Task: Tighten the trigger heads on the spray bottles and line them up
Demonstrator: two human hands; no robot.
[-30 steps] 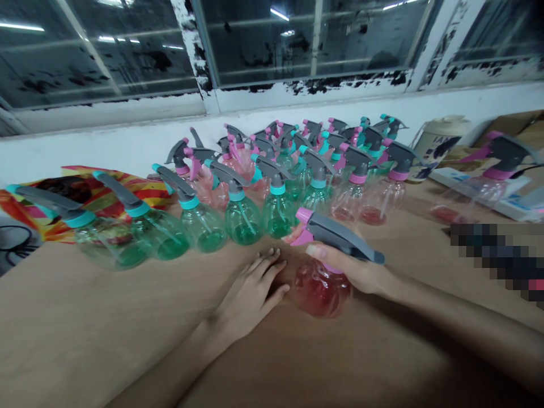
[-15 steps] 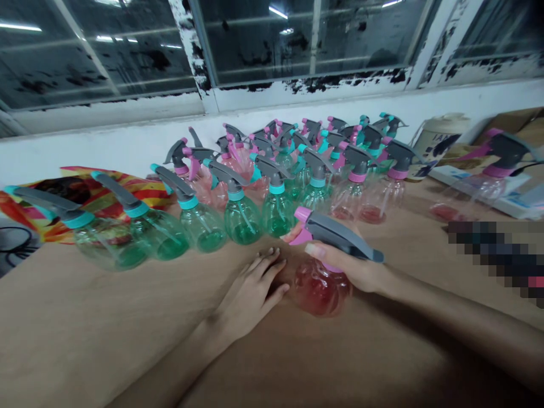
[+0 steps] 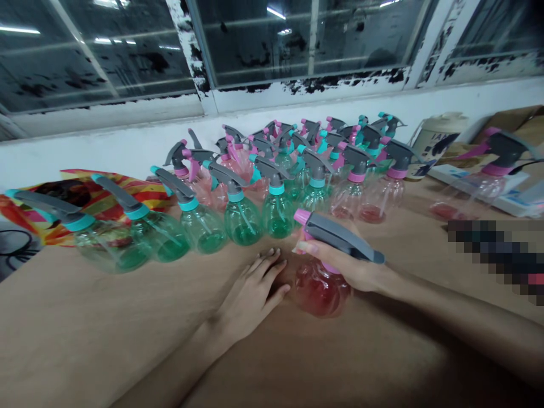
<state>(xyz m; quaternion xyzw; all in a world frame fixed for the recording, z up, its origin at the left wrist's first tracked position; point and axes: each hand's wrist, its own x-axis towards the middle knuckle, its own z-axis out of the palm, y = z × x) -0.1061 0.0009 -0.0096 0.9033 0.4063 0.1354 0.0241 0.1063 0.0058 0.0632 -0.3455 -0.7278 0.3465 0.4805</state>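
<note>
My right hand is wrapped round the neck of a pink spray bottle with a grey trigger head and a pink nozzle; the bottle stands on the brown table. My left hand lies flat on the table just left of the bottle, fingers stretched out and close to its base, holding nothing. Right behind both hands stands a row of green spray bottles with teal collars.
Several more green and pink spray bottles crowd the back of the table up to the white wall under the windows. A red and yellow striped cloth lies at left. A cream jug, a lone pink bottle and boxes stand at right.
My right thumb has slid forward along the trigger head toward the pink nozzle. The left hand and the bottle stay where they were.
</note>
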